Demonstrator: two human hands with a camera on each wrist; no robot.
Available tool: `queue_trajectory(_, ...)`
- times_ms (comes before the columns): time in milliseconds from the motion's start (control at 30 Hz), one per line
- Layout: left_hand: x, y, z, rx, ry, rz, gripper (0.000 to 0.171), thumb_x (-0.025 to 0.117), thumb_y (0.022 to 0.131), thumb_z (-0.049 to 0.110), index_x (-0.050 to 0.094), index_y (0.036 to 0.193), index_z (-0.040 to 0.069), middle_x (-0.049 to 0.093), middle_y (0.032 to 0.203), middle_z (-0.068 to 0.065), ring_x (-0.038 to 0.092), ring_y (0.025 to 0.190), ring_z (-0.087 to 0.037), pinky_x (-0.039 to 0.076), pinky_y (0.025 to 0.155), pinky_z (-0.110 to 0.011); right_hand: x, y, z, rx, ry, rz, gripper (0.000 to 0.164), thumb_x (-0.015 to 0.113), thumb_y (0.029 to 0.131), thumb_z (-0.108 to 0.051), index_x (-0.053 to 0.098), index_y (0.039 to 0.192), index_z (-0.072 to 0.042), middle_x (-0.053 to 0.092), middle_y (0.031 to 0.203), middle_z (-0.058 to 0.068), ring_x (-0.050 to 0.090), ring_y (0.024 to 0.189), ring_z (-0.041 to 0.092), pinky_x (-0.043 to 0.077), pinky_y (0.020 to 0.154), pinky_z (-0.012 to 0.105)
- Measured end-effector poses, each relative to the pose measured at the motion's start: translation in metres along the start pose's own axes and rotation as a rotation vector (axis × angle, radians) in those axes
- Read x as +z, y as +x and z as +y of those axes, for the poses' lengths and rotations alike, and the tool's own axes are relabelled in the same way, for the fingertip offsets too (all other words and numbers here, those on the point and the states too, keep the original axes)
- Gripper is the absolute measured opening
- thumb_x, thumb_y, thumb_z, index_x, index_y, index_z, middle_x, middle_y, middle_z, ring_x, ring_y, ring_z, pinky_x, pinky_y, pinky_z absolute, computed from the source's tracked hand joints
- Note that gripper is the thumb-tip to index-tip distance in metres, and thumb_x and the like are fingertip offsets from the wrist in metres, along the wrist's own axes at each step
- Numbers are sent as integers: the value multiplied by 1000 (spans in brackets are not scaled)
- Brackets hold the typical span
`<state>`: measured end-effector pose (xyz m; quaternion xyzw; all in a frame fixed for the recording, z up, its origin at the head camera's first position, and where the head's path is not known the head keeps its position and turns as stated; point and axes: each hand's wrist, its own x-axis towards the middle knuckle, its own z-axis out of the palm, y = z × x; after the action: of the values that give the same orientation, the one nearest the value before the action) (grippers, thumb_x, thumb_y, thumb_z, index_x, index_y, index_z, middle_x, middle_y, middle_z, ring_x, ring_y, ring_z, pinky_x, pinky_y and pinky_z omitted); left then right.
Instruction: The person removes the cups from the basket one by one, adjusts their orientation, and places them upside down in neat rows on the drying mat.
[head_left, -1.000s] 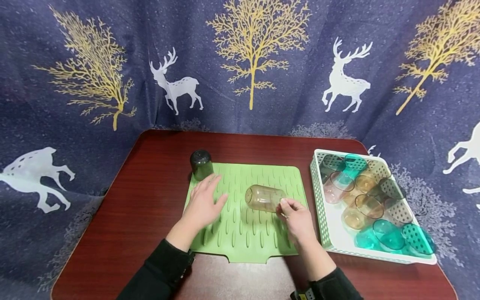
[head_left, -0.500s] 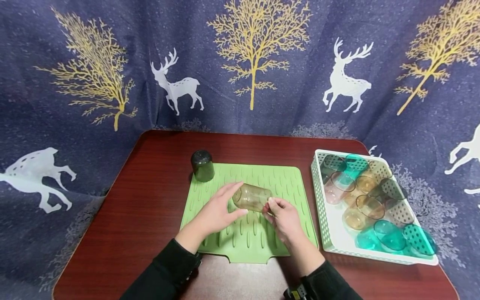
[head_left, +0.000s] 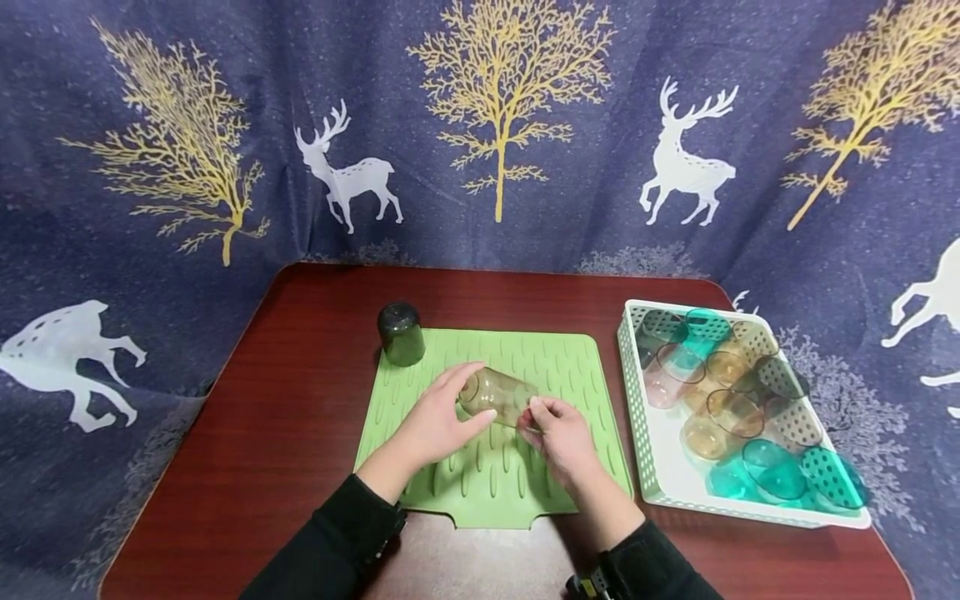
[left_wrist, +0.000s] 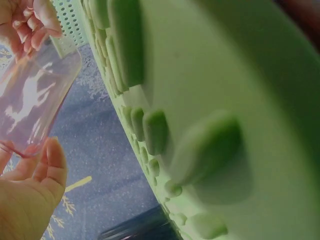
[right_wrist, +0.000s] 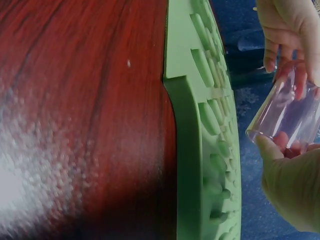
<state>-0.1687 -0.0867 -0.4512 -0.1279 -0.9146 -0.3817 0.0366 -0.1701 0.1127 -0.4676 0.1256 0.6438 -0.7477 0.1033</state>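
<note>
A clear amber drinking glass (head_left: pixel 497 398) lies sideways in the air over the green ridged mat (head_left: pixel 491 483). My left hand (head_left: pixel 438 421) grips it at the base end, thumb on the near side and fingers on the far side. At the rim, on the right, my right hand (head_left: pixel 564 437) pinches the glass wall between thumb and fingers. Both wrist views show the glass (left_wrist: pixel 32 95) spanning the two hands, beside the mat. A dark grey glass (head_left: pixel 402 335) stands upside down on the mat's far left corner.
To the right, a white perforated basket (head_left: pixel 637 400) holds several tinted glasses, among them a teal glass (head_left: pixel 776 468) and an amber glass (head_left: pixel 735 414). Everything rests on a dark red wooden table (head_left: pixel 255 417). Behind hangs a blue curtain (head_left: pixel 450 225) with deer and trees.
My left hand has moved right from near the dark glass and taken hold of the amber glass's base. The right hand has carried the glass left, with a slight tilt.
</note>
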Motion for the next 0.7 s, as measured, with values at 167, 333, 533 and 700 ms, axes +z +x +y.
queue_trajectory(167,-4,9,-1,2,38,68,68,63,81,52,37,141,34,41,142,3,39,132,-20,38,105,-46,-10,1,-5,-54,-131,65,30,51,96,-16,54,115,6,57,102,16,59,94,22,53,89,37)
queue_trajectory(333,-9,24,-4,-31,168,139,67,62,82,51,39,141,30,44,139,-2,42,127,-26,42,99,-49,-26,0,-18,-116,-273,115,27,53,95,-22,60,108,0,63,91,10,62,89,21,53,83,33)
queue_trajectory(533,-10,45,-9,-62,300,171,69,60,82,49,35,143,29,43,140,-4,42,123,-30,41,96,-49,-43,-7,-33,-157,-412,149,30,53,94,-31,61,112,-7,66,99,12,67,95,20,53,81,33)
queue_trajectory(700,-8,58,-13,-71,353,211,70,63,81,46,36,140,22,45,138,-5,44,119,-33,41,94,-48,-49,-10,-37,-179,-404,142,31,52,95,-25,57,120,-8,64,101,16,67,95,24,53,85,29)
